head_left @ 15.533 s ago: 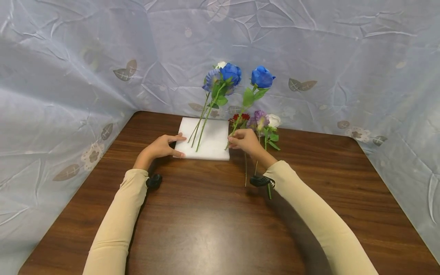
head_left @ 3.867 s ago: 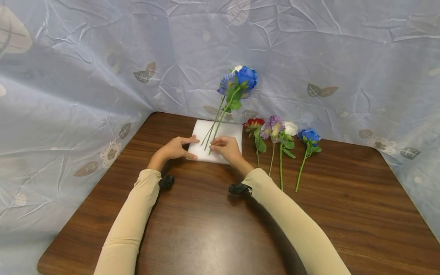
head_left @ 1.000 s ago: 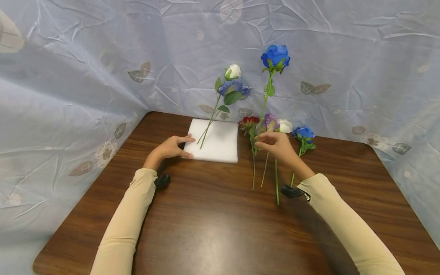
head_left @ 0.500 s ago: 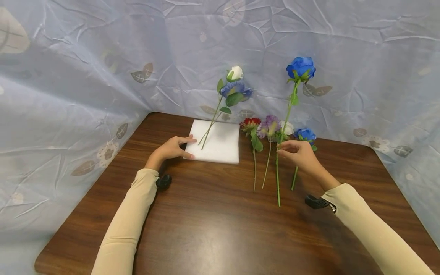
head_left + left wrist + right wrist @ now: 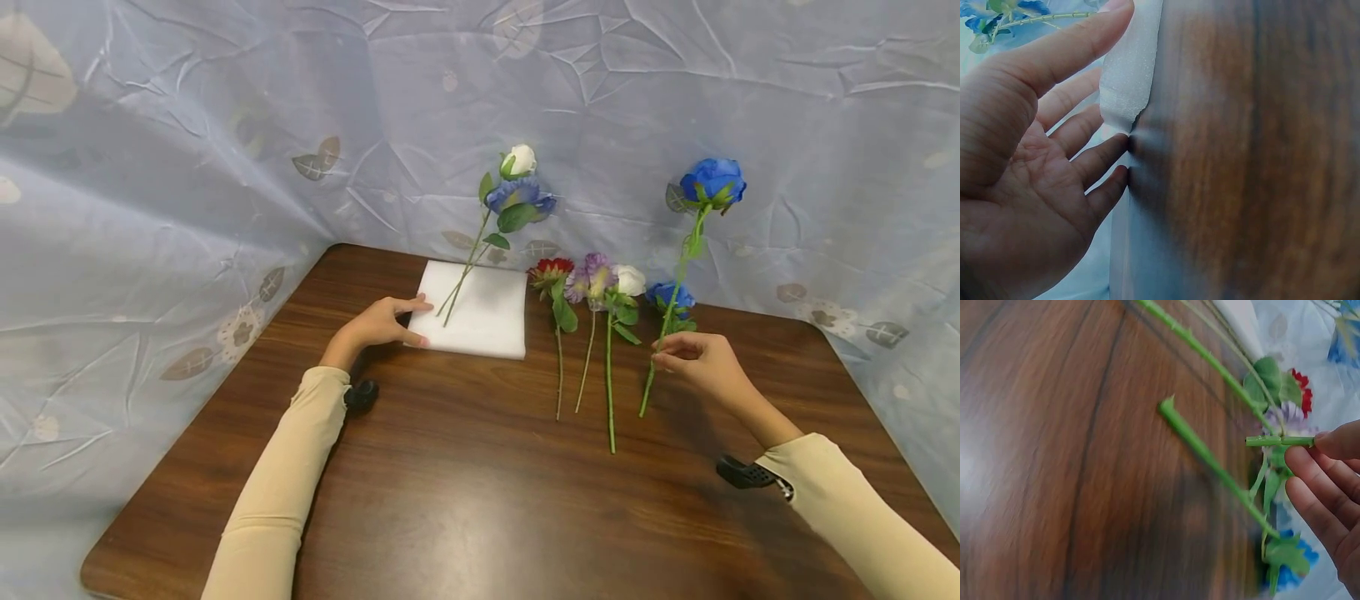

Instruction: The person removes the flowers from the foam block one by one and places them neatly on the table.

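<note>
The left hand (image 5: 375,327) lies flat with relaxed fingers against the near-left corner of the white foam block (image 5: 480,312), in which a white rosebud (image 5: 519,160) and a blue bloom (image 5: 517,193) stand just beyond its fingertips. Between the hands, four artificial flowers (image 5: 600,287) lie on the wooden table (image 5: 465,483). The right hand (image 5: 701,367) pinches a blue rose (image 5: 712,181) low on its stem, held upright above the table; judged light, with a stiff wiry stem and a crushable bloom, it is best gripped on the lower stem.

A blue rose (image 5: 712,180) on a long green stem is held upright, tilted slightly, above the table's right side; the white foam block (image 5: 480,310) lies flat, two stems stuck in it.
</note>
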Action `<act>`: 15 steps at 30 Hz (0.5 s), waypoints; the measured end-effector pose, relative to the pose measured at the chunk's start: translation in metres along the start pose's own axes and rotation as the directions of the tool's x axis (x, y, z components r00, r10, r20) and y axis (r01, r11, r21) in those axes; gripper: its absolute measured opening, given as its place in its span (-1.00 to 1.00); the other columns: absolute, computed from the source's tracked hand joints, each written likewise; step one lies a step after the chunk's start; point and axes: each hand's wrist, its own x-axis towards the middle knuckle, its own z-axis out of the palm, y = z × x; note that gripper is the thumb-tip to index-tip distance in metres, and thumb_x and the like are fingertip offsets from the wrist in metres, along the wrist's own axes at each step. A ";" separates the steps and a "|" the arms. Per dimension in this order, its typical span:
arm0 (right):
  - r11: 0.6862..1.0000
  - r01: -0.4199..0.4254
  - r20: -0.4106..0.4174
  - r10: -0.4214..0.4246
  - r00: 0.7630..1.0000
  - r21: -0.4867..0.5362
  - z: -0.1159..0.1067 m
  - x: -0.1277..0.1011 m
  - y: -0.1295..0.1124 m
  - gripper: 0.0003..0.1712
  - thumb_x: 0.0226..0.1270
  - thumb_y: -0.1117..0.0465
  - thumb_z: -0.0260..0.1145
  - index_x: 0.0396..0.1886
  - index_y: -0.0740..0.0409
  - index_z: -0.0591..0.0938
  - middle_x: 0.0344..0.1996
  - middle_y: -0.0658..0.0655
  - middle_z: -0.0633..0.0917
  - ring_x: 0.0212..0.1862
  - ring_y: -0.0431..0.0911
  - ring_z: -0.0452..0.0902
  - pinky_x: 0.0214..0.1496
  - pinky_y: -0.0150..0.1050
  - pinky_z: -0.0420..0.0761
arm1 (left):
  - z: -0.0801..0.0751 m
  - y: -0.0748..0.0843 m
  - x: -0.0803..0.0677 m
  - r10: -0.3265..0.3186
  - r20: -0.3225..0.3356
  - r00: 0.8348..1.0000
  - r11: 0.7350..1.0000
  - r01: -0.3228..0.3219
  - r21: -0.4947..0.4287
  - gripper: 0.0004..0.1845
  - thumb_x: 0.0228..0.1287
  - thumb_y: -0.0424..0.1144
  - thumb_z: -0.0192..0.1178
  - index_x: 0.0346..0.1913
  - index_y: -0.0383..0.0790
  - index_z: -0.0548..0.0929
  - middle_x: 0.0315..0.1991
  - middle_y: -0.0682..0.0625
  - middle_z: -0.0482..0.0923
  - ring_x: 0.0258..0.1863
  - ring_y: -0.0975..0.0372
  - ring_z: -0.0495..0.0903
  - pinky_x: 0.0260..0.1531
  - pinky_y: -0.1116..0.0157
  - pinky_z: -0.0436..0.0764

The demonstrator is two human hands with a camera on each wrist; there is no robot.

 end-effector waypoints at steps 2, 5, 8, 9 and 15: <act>1.000 -0.014 0.001 0.014 1.000 0.003 -0.004 -0.004 0.005 -0.67 0.42 0.24 0.39 0.03 0.41 0.69 -0.15 0.42 0.77 -0.28 -0.31 0.76 -0.26 -0.22 0.79 | 0.000 0.001 -0.001 -0.002 0.001 1.000 1.000 0.002 -0.005 -0.14 0.12 -0.07 0.55 0.49 -0.11 0.44 0.63 -0.06 0.05 0.63 -0.11 -0.01 0.57 -0.13 0.10; 1.000 -0.027 0.007 0.027 1.000 0.000 -0.009 -0.009 0.013 -0.64 0.41 0.25 0.39 0.04 0.46 0.67 -0.18 0.41 0.78 -0.30 -0.28 0.76 -0.29 -0.22 0.79 | 0.000 0.001 -0.001 -0.006 0.001 1.000 1.000 0.006 -0.010 -0.14 0.12 -0.06 0.55 0.49 -0.10 0.43 0.63 -0.04 0.04 0.63 -0.12 -0.02 0.58 -0.13 0.09; 0.999 -0.038 0.016 0.038 0.999 -0.002 -0.012 -0.014 0.019 -0.63 0.41 0.25 0.39 0.06 0.46 0.67 -0.17 0.40 0.79 -0.29 -0.24 0.77 -0.28 -0.21 0.79 | 0.000 0.001 -0.001 -0.008 0.002 1.000 1.000 0.008 -0.018 -0.13 0.11 -0.06 0.55 0.49 -0.10 0.44 0.63 -0.04 0.04 0.63 -0.12 -0.03 0.58 -0.14 0.07; 0.999 -0.041 0.021 0.041 0.999 0.001 -0.013 -0.016 0.021 -0.63 0.42 0.25 0.38 0.06 0.47 0.67 -0.18 0.39 0.79 -0.29 -0.23 0.77 -0.27 -0.22 0.79 | 0.000 0.000 -0.001 -0.010 0.002 1.000 1.000 0.010 -0.019 -0.13 0.11 -0.05 0.55 0.49 -0.10 0.44 0.63 -0.03 0.04 0.63 -0.12 -0.03 0.58 -0.14 0.07; 0.997 -0.072 0.055 0.071 0.996 0.008 -0.019 -0.024 0.028 -0.63 0.43 0.30 0.36 0.06 0.55 0.63 -0.22 0.38 0.79 -0.30 -0.19 0.78 -0.23 -0.23 0.79 | 0.000 0.000 -0.001 -0.020 0.003 1.000 1.000 0.020 -0.012 -0.13 0.10 -0.04 0.56 0.49 -0.07 0.44 0.63 -0.01 0.04 0.64 -0.10 -0.03 0.58 -0.12 0.09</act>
